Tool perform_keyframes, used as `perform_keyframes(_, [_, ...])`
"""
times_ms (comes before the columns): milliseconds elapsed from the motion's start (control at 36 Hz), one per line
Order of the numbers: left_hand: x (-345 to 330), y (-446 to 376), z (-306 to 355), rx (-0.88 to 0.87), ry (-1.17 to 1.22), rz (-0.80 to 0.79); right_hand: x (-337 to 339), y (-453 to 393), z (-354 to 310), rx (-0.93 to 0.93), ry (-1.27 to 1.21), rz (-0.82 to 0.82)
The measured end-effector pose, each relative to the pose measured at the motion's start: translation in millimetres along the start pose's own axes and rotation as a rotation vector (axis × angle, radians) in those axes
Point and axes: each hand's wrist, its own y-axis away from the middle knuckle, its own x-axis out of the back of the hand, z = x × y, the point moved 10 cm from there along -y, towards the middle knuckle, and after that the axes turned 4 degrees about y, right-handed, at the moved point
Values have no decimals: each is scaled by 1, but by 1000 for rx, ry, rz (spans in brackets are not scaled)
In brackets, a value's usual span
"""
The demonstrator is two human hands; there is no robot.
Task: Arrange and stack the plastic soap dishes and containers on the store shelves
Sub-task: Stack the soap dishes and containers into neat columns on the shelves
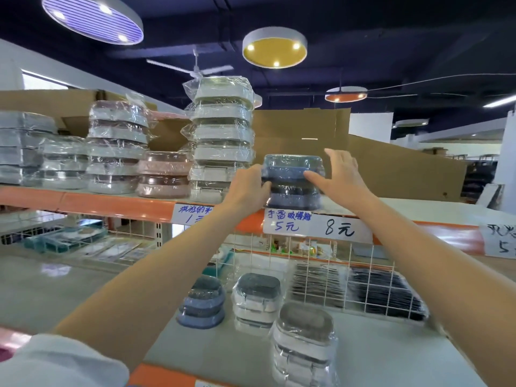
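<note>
Hands flank the wrapped blue soap dish stack [293,181] on the upper shelf [117,203]: left hand [250,185] grips its left side, right hand [339,174] rests straight-fingered on its right. Tall white stack [223,138] stands just left, nearer the left hand.

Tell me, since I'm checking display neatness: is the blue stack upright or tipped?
Upright: the blue stack sits level on the upper shelf.

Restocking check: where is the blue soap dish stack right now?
In the head view, the blue soap dish stack stands on the upper shelf, right of the tall white stack, between the left hand and right hand.
</note>
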Motion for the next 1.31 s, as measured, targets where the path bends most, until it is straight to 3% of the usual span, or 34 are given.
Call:
perform_keyframes(194, [34,28,12,-257,-134,-1,10,21,-64,323,63,145])
perform_keyframes(306, [51,64,-1,-415,-226,-14,-17,55,-115,537,44,19])
perform_keyframes(389, [63,95,-26,-433,-261,-38,-41,88,-147,693,52,-9])
perform_keyframes(528, [55,142,-87,-350,-288,-207,-95,136,-176,810,-17,-134])
perform_keyframes(639, [38,171,-149,-175,-297,-330,-171,160,-171,743,-11,-332])
perform_keyframes(806, [16,193,-214,-43,-269,-384,-280,180,-148,455,38,-673])
perform_keyframes(1194, [-32,187,-313,-94,-210,-606,-422,129,-117,76,230,-778])
perform_keyframes(1306, [-30,187,-335,-99,-152,-620,-446,121,-101,-27,265,-896])
